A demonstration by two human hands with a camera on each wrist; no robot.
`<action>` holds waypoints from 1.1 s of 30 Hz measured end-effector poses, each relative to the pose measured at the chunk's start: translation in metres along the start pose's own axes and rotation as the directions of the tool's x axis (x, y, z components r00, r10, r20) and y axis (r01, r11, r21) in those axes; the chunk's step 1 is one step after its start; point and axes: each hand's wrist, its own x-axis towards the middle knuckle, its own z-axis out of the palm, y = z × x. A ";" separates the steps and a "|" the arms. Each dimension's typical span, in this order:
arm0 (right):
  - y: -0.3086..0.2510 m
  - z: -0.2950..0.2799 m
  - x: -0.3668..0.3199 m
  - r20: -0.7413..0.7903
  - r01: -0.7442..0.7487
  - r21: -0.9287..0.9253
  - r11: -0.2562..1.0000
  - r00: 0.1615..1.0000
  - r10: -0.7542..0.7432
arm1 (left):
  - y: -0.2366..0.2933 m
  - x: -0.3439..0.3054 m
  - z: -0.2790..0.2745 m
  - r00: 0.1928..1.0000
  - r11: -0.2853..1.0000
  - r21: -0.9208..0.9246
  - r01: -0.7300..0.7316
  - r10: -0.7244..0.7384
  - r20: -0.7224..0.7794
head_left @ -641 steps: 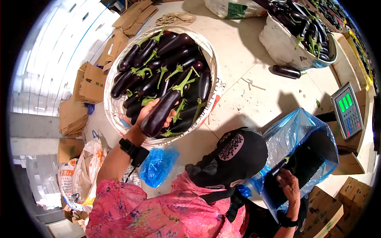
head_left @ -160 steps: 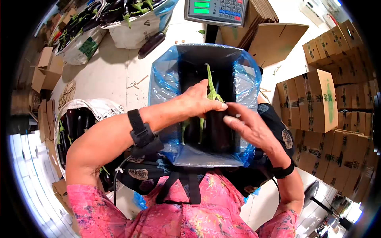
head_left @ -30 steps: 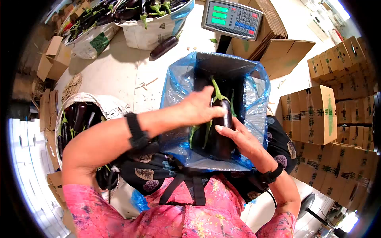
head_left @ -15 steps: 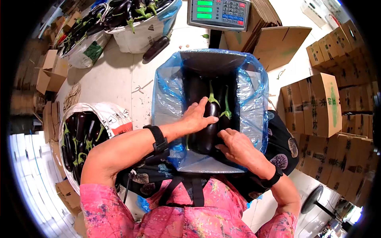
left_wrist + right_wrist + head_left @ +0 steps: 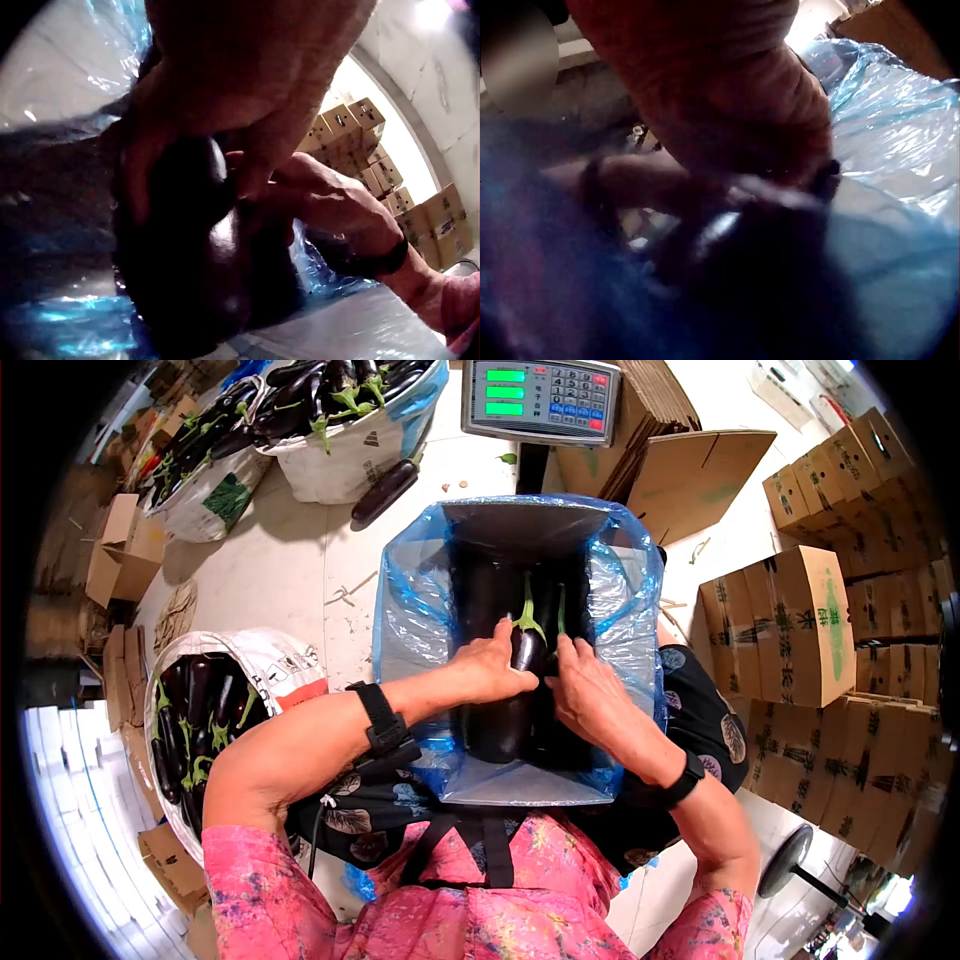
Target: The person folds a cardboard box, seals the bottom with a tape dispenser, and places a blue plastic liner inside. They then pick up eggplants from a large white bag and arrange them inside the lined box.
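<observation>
A box lined with a blue plastic bag stands in front of me with several dark purple eggplants upright inside. My left hand grips one eggplant near its green stem; in the left wrist view my fingers curl round that eggplant. My right hand lies beside it, fingers laid on the neighbouring eggplants at the box's right side. The right wrist view is blurred and shows my right hand over a dark eggplant against the blue liner.
A digital scale sits behind the box. A round basket of eggplants stands at my left, and white sacks of eggplants lie at the far left. One loose eggplant lies on the floor. Stacked cartons fill the right.
Both hands have sunk lower into the box with the eggplant. My right hand has slid up beside the left, and its fingers now lie on the eggplants near their stems.
</observation>
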 end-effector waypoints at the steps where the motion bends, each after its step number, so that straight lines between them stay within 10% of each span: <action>1: -0.002 0.007 0.009 0.038 -0.070 -0.020 0.997 0.997 0.071 | 0.001 -0.002 -0.002 1.000 1.000 0.003 -0.008 0.008 0.001; 21: 0.007 0.015 0.048 0.054 -0.314 -0.025 0.949 0.948 0.315 | -0.011 -0.009 0.005 0.996 0.993 -0.092 -0.080 0.075 -0.054; 27: -0.014 -0.043 -0.017 -0.070 -0.121 0.361 0.925 0.985 0.156 | -0.011 -0.010 -0.008 0.994 0.978 -0.191 -0.086 0.072 -0.078; 33: -0.043 -0.146 -0.071 -0.282 -0.071 0.661 0.747 0.899 0.335 | -0.009 -0.011 -0.010 0.991 0.923 -0.367 -0.119 0.134 0.014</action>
